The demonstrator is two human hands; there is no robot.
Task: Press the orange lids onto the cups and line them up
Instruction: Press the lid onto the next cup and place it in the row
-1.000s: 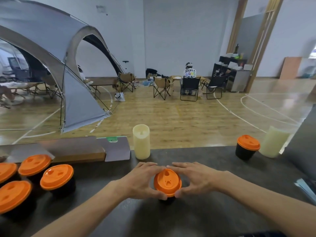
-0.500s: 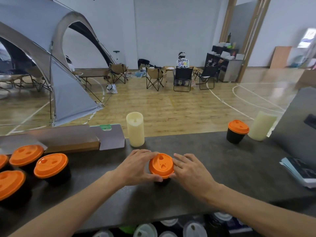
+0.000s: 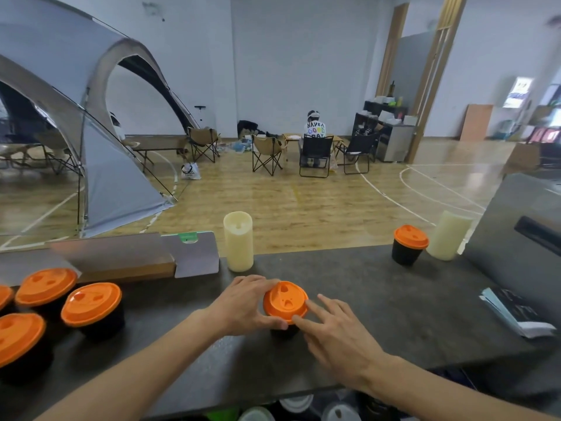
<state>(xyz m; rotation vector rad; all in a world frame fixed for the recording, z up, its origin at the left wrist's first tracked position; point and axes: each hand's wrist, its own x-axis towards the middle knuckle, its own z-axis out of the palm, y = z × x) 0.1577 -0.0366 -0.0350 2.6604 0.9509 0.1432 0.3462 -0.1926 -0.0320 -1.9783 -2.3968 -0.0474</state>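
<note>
Orange lid point(image 3: 284, 301) on black cup point(image 3: 283, 331), mid-counter near front edge; left hand point(image 3: 243, 305) curled around it, right hand point(image 3: 337, 332) fingertips touching, fingers straight.

On the counter point(image 3: 394, 314), one lidded cup point(image 3: 284, 308) stands near the middle between the left hand point(image 3: 243, 308) and the right hand point(image 3: 340, 332), with a candle point(image 3: 238, 241) behind it at the far edge. Four lidded cups point(image 3: 91, 308) cluster at the left end before a flat box point(image 3: 121, 259). Toward the far right corner another lidded cup point(image 3: 408, 246) stands just left of a second candle point(image 3: 449, 235), and booklets point(image 3: 516, 314) lie at the right edge.
</note>
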